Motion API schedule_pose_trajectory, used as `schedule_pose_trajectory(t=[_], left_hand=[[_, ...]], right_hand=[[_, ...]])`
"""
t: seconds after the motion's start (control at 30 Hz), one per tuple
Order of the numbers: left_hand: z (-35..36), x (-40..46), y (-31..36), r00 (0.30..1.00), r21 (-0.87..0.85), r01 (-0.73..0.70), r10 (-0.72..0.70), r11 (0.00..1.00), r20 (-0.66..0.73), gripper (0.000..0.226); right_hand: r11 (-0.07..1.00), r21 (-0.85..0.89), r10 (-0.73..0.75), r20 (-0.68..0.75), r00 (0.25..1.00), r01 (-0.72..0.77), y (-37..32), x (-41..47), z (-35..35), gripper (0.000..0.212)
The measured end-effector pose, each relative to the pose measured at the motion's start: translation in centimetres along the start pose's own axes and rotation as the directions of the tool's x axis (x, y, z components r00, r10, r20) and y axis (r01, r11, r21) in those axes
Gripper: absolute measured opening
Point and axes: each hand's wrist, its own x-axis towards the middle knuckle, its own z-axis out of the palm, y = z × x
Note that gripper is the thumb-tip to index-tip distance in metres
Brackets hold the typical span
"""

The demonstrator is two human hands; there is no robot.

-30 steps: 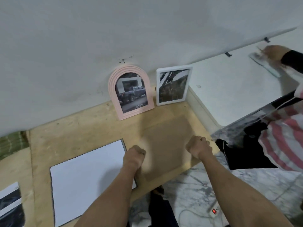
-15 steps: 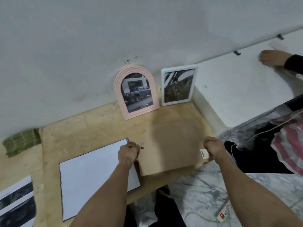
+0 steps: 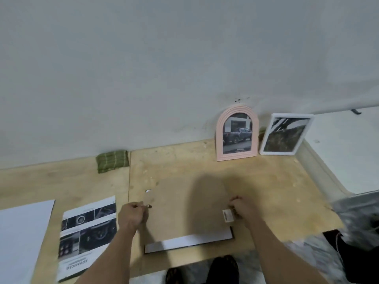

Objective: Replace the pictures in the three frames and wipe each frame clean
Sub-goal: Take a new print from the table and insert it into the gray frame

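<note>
A brown backing board (image 3: 184, 214) lies flat on the wooden table (image 3: 266, 181), over a white, black-edged frame (image 3: 188, 241) of which only the near strip shows. My left hand (image 3: 132, 215) pinches the board's left edge beside a small metal ring (image 3: 149, 206). My right hand (image 3: 244, 210) pinches the right edge next to a white label (image 3: 228, 215). A pink arched frame (image 3: 235, 134) with a truck picture and a white rectangular frame (image 3: 286, 134) lean against the wall. A printed picture sheet (image 3: 88, 236) lies to the left.
A folded green cloth (image 3: 112, 161) sits by the wall at the left. A blank white sheet (image 3: 22, 238) lies at the far left. A white surface (image 3: 338, 152) adjoins the table on the right. The marble floor (image 3: 297, 261) shows below the table's edge.
Both hands have carried the backing board left and laid it over the black-edged white frame. My view has swung left; the other person's hand is out of sight.
</note>
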Motion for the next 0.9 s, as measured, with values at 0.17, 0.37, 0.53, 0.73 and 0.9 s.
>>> schedule_pose_trajectory(t=[0.17, 0.37, 0.53, 0.73, 0.9], left_hand=[[-1.4, 1.5, -2.9, 1.0, 0.046, 0.01, -0.01, 0.999, 0.018, 0.01], [-0.8, 1.7, -4.4, 0.997, 0.071, 0.043, -0.047, 0.997, 0.066, 0.013], [-0.1, 1.7, -4.4, 0.997, 0.142, -0.037, 0.028, 0.989, 0.066, 0.017], [0.2, 2.0, -4.7, 0.996, 0.189, -0.053, 0.038, 0.981, 0.086, 0.012], [0.4, 1.7, -4.5, 0.998, 0.175, -0.006, -0.006, 0.985, 0.069, 0.019]], right_hand=[[1.0, -0.015, -0.011, -0.12, 0.993, 0.01, 1.1, -1.0, 3.2, 0.014], [0.992, -0.123, -0.035, -0.154, 0.988, 0.016, 2.4, -0.8, 3.2, 0.015], [0.976, -0.219, -0.064, -0.174, 0.983, 0.025, 2.4, -0.9, 3.4, 0.019], [0.957, -0.286, -0.095, -0.19, 0.977, 0.037, 1.6, -1.2, 4.1, 0.017], [0.992, -0.123, -0.018, -0.213, 0.977, -0.008, 1.2, -0.7, 4.7, 0.01]])
